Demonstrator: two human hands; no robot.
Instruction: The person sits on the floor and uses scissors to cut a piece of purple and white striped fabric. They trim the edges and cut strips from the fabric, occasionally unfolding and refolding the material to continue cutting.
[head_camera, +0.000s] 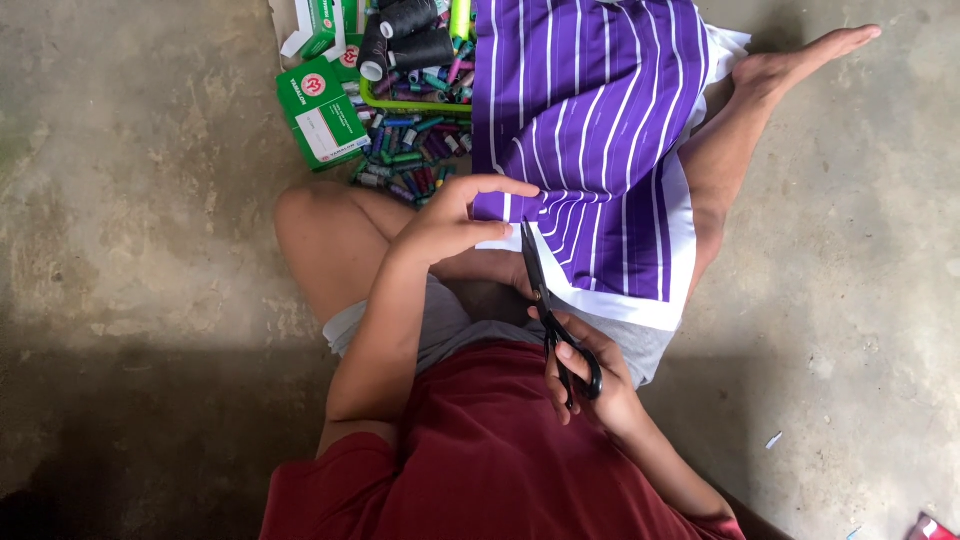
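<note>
Right now the cutting step is under way: the right hand (590, 385) has its fingers threaded through the handles of the black scissors (545, 300), clenched around them, with the blades pointing up into the lower edge of the purple striped cloth (590, 130). The blades look nearly closed, tips just at the fabric's hem. The left hand (450, 225) presses down on the cloth's near left corner, fingers spread and curled over the edge, pinning it flat rather than gripping it. The cloth itself lies across the person's lap and outstretched leg, over a white layer (680, 260) that peeks out along its right and bottom borders.

Beyond the left hand sit a green box (320, 115), a tray heaped with small thread spools (415, 160) and two large black cones of thread (410, 35) (all well apart from the blades).

By my reading, the next snip calls for opening the blades and advancing along the stripes while the left hand keeps the fabric taut.
</note>
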